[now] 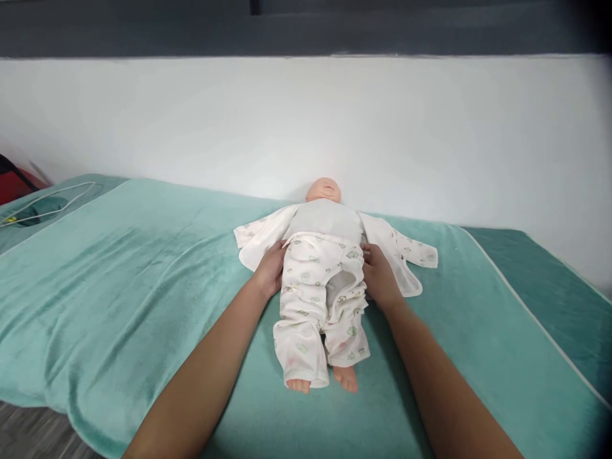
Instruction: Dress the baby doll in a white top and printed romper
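Observation:
A baby doll (323,190) lies on its back, its head toward the wall and its bare feet toward me. On its legs are white patterned baby trousers (306,280) with an opening at the crotch, and the waistband is up around the grey torso (325,218). A white baby jacket (396,245) is spread open under and beside the body, sleeves out to both sides. At the left edge of the waistband my left hand (271,268) is closed on the trousers. My right hand (379,271) grips the opposite side of the waist, its fingertips partly hidden by the cloth.
A teal plush cover (143,268) is draped over the bed, with folds on the left. Behind the doll's head rises a white wall (306,121). At the far left lie a pale cable (57,191) and a red object (14,182).

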The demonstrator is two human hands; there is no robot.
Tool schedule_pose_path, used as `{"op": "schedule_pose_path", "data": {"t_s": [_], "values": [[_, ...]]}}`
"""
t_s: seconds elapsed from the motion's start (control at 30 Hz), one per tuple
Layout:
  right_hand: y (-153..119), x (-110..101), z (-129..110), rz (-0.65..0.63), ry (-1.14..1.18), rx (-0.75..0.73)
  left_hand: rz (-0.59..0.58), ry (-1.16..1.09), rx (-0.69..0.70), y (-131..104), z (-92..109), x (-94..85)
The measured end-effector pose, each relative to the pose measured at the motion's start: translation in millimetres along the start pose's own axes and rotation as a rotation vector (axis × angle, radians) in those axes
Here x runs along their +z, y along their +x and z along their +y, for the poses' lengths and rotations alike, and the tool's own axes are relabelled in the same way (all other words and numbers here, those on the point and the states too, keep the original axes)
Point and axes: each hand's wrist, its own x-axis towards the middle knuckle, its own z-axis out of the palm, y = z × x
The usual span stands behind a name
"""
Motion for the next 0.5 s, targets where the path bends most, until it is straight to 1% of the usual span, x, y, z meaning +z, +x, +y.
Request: {"op": "schedule_pose_path", "data": {"t_s": [0.07, 0.13, 0.23, 0.3, 0.37, 0.43, 0.5], "values": [[2, 4, -1, 0.027, -0.005, -0.07, -0.005, -0.006, 0.021, -1, 0, 1.0], [3, 7, -6, -0.014, 0.014, -0.098, -0.011, -0.006, 0.029, -2, -1, 2.0], [2, 9, -14, -0.091, 0.142, -0.065, -0.035, -0.007, 0.036, -3, 0, 2.6], [2, 11, -18, -0.098, 0.281, -0.033, -0.059, -0.01, 0.043, -3, 1, 2.3], [3, 13, -18, -0.093, 0.388, -0.006, -0.057, 0.0, 0.048, -2, 1, 1.5], [5, 14, -16, -0.079, 0.423, 0.006, -0.043, 0.029, 0.054, -1, 1, 0.7], [7, 15, -13, -0.05, 0.401, -0.002, -0.032, 0.081, 0.08, 2, -1, 0.1]]}}
